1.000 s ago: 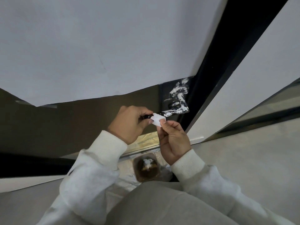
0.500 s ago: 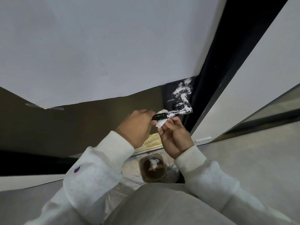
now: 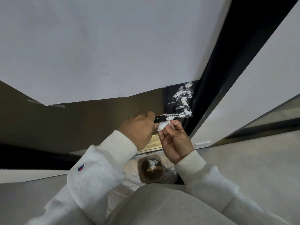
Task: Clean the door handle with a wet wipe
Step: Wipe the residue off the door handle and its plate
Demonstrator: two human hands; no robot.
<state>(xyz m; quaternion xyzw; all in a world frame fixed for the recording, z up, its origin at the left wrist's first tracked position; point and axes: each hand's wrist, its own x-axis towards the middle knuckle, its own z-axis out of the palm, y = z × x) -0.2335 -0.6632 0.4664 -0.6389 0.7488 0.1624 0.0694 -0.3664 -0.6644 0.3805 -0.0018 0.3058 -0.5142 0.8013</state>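
One large white paper sheet (image 3: 97, 49) covered the brown door across the upper frame. Black lever door handle (image 3: 177, 116), smeared white, sat centre-right. Left hand (image 3: 138, 129) gripped the lever's free end. Right hand (image 3: 175, 140) pinched a small white wet wipe (image 3: 162, 126) just under the lever, touching it.

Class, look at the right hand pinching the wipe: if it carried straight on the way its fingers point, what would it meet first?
Most likely the underside of the door handle: the right hand points up with the wipe just beneath the lever. Depth is unclear from one view.
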